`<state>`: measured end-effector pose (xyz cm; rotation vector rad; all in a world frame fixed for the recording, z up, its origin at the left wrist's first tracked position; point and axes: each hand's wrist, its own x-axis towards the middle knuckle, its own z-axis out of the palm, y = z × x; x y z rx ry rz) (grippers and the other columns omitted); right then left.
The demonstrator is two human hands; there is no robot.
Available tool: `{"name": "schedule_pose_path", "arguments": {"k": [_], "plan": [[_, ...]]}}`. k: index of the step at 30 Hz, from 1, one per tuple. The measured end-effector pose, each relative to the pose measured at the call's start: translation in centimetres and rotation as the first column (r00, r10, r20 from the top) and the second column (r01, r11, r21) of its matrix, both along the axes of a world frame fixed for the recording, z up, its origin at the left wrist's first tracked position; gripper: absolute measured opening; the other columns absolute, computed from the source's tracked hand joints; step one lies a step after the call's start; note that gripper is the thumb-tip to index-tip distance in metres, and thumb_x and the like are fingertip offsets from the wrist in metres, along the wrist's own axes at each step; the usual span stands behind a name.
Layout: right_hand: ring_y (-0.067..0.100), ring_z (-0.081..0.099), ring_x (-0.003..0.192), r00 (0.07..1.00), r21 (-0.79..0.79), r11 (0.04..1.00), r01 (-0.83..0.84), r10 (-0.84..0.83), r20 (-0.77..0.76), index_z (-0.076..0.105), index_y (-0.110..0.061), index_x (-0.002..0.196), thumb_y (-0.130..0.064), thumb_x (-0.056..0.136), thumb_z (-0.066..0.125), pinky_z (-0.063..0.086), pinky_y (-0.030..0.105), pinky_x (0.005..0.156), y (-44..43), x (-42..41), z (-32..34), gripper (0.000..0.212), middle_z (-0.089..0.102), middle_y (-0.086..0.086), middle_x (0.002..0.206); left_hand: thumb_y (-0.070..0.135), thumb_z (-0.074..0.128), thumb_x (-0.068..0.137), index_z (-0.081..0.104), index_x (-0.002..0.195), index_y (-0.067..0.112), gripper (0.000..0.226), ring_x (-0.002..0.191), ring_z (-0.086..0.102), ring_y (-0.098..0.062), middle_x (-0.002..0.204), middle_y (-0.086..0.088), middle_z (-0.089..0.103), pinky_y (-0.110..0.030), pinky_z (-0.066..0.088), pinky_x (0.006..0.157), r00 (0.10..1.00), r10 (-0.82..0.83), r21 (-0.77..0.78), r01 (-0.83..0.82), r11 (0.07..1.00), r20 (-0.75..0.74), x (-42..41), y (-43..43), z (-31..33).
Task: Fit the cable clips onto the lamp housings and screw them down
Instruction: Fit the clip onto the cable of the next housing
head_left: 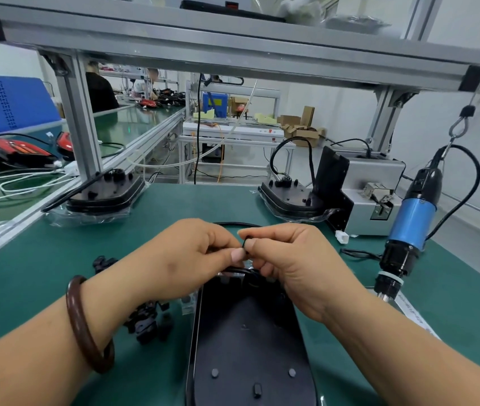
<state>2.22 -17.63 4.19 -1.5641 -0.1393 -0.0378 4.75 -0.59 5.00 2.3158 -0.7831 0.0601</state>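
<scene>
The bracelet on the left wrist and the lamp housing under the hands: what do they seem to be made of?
The bracelet looks like polished wood or perhaps resin: dark brown, smooth, with a soft sheen. The lamp housing is probably moulded plastic, matt black, with small raised bosses on its flat back.
</scene>
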Motion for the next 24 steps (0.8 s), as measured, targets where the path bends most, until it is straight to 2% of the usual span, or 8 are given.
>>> {"name": "schedule_pose_path", "arguments": {"k": [4, 7, 10, 12, 16, 21, 23, 24], "plan": [[0.005, 0.049, 0.046, 0.998, 0.068, 0.996, -0.06, 0.061, -0.016, 0.075, -0.01, 0.076, 0.002, 0.081, 0.066, 0.039, 0.014, 0.044, 0.0, 0.1, 0.0, 0.016, 0.061, 0.0, 0.054, 0.029, 0.057, 0.091, 0.068, 0.078, 0.018, 0.02, 0.054, 0.047, -0.006, 0.06, 0.01, 0.059, -0.025, 0.042, 0.057, 1.0, -0.005, 0.018, 0.005, 1.0, 0.021, -0.1, 0.0, 0.0], [0.006, 0.052, 0.047, 0.988, 0.172, 0.975, -0.144, 0.153, -0.036, 0.074, -0.006, 0.082, 0.001, 0.082, 0.065, 0.041, 0.014, 0.044, -0.2, 0.2, 0.0, 0.012, 0.063, 0.004, 0.059, 0.031, 0.057, 0.087, 0.067, 0.075, 0.018, 0.021, 0.05, 0.046, -0.009, 0.058, 0.004, 0.059, -0.027, 0.043, 0.055, 0.998, 0.044, -0.049, -0.042, 0.998, 0.041, -0.3, -0.2, -0.3], [0.008, 0.055, 0.05, 0.969, 0.328, 0.92, -0.214, 0.243, -0.051, 0.069, 0.001, 0.098, -0.006, 0.078, 0.06, 0.045, 0.015, 0.045, -0.7, 0.3, 0.3, 0.023, 0.065, 0.006, 0.065, 0.027, 0.059, 0.091, 0.07, 0.079, 0.019, 0.018, 0.072, 0.066, -0.018, 0.073, 0.002, 0.071, -0.036, 0.055, 0.076, 0.997, 0.027, -0.18, -0.04, 0.983, -0.075, -0.1, 0.0, -0.2], [0.009, 0.057, 0.051, 0.961, 0.371, 0.9, -0.228, 0.268, -0.061, 0.066, 0.001, 0.104, -0.006, 0.076, 0.058, 0.047, 0.015, 0.045, -0.9, 0.4, 0.4, 0.03, 0.066, 0.008, 0.067, 0.018, 0.059, 0.092, 0.071, 0.084, 0.017, 0.015, 0.085, 0.07, -0.016, 0.083, -0.001, 0.074, -0.039, 0.054, 0.088, 0.984, -0.031, -0.258, -0.015, 0.966, -0.174, -0.1, 0.2, -0.1], [0.009, 0.059, 0.05, 0.954, 0.386, 0.89, -0.242, 0.291, -0.075, 0.066, 0.0, 0.103, -0.005, 0.075, 0.057, 0.048, 0.015, 0.045, -1.0, 0.4, 0.5, 0.03, 0.069, 0.01, 0.069, 0.015, 0.059, 0.093, 0.072, 0.085, 0.018, 0.016, 0.089, 0.07, -0.017, 0.087, -0.004, 0.074, -0.042, 0.052, 0.093, 0.979, -0.065, -0.278, 0.009, 0.96, -0.192, 0.1, 0.5, 0.0], [0.01, 0.06, 0.051, 0.956, 0.358, 0.9, -0.247, 0.287, -0.062, 0.071, -0.001, 0.093, -0.007, 0.073, 0.061, 0.049, 0.016, 0.046, -1.0, 0.4, 0.3, 0.023, 0.068, 0.01, 0.069, 0.036, 0.058, 0.08, 0.073, 0.083, 0.019, 0.023, 0.085, 0.069, -0.022, 0.082, 0.0, 0.074, -0.045, 0.054, 0.087, 0.992, -0.015, -0.22, -0.013, 0.975, -0.125, 0.0, 0.3, -0.1], [0.011, 0.059, 0.052, 0.963, 0.317, 0.918, -0.238, 0.266, -0.048, 0.072, -0.004, 0.087, -0.007, 0.07, 0.064, 0.048, 0.016, 0.046, -0.9, 0.4, 0.2, 0.019, 0.066, 0.01, 0.068, 0.038, 0.061, 0.083, 0.071, 0.078, 0.021, 0.02, 0.065, 0.064, -0.016, 0.068, 0.006, 0.068, -0.036, 0.055, 0.07, 0.999, 0.016, -0.161, -0.021, 0.987, -0.035, -0.1, 0.4, -0.1], [0.01, 0.059, 0.052, 0.967, 0.29, 0.929, -0.229, 0.251, -0.042, 0.072, -0.006, 0.084, -0.007, 0.069, 0.066, 0.048, 0.015, 0.047, -0.9, 0.4, 0.1, 0.017, 0.066, 0.009, 0.068, 0.037, 0.061, 0.086, 0.068, 0.074, 0.022, 0.021, 0.053, 0.053, -0.011, 0.057, 0.009, 0.06, -0.031, 0.049, 0.058, 0.998, 0.037, -0.105, -0.031, 0.994, 0.05, -0.2, 0.4, -0.1]]}}
